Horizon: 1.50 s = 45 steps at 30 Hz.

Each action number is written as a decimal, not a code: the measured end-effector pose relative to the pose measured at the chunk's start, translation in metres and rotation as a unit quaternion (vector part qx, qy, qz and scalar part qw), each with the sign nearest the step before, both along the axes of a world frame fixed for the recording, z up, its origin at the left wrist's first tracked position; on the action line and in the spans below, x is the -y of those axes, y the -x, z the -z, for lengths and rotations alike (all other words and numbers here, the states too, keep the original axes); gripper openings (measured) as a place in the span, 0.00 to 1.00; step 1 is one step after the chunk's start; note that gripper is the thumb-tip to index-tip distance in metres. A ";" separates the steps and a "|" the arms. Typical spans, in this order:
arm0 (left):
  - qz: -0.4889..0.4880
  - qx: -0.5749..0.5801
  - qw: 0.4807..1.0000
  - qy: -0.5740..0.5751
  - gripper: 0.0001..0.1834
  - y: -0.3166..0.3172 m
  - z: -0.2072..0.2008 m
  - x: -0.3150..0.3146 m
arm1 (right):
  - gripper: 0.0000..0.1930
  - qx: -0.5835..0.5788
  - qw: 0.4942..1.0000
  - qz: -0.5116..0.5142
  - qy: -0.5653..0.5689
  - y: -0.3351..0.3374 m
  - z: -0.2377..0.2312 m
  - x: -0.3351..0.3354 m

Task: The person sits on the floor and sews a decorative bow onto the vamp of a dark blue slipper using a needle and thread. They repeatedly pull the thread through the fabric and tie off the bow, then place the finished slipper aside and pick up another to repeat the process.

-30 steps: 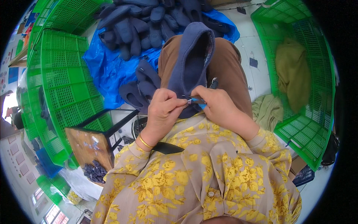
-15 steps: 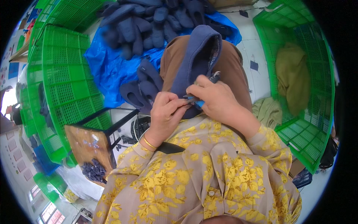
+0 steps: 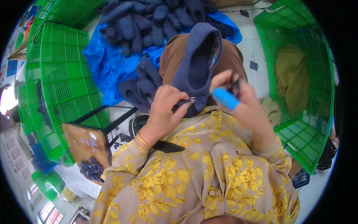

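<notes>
Seated worker in a yellow-flowered blouse (image 3: 194,179), seen from above, nearest things first. The left hand (image 3: 164,112), with a gold bangle (image 3: 143,141) at the wrist, has thumb and fingers pinched together on the heel end of a dark blue slipper (image 3: 199,71), just where a small bow with a bright stud (image 3: 193,100) sits. The slipper lies along the lap, opening up, toe pointing away over the brown trousers (image 3: 175,56). The right hand (image 3: 244,104) is raised just beside the bow and blurred; its forefinger wears a blue fingertip cover (image 3: 225,99), and the fingers are closed on something small and dark, too blurred to name. By the look of it, the step in hand is hand-finishing the bow; the next move would call for a steady pinch and a return exactly to the stud. More slippers (image 3: 140,87) lie at the left knee. Beyond, a slipper pile (image 3: 149,18) rests on a blue sheet (image 3: 108,63). Green crates (image 3: 59,74) stand at both sides.
</notes>
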<state>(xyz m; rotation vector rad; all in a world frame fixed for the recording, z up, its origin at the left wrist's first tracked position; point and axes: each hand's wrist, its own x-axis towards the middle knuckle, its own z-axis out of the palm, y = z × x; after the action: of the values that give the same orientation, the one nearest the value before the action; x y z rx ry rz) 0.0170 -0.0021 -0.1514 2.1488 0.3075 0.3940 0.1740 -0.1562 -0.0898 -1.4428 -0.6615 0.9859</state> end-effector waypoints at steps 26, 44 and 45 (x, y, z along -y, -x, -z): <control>0.027 -0.040 0.999 -0.009 0.09 -0.002 0.003 -0.005 | 0.06 0.364 0.914 -0.113 0.139 0.033 0.036 -0.006; -0.018 -0.002 1.000 0.025 0.10 0.009 0.007 0.003 | 0.13 0.354 0.917 -0.101 0.152 0.044 0.052 0.001; -0.021 -0.006 0.999 0.039 0.09 0.008 0.007 0.003 | 0.13 0.359 0.915 -0.102 0.151 0.045 0.054 -0.001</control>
<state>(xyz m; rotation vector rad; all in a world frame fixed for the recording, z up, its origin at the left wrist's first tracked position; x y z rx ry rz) 0.0086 -0.0047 -0.1585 2.0725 0.3694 0.3871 0.1289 -0.1551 -0.1439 -2.0694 -1.2540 0.7126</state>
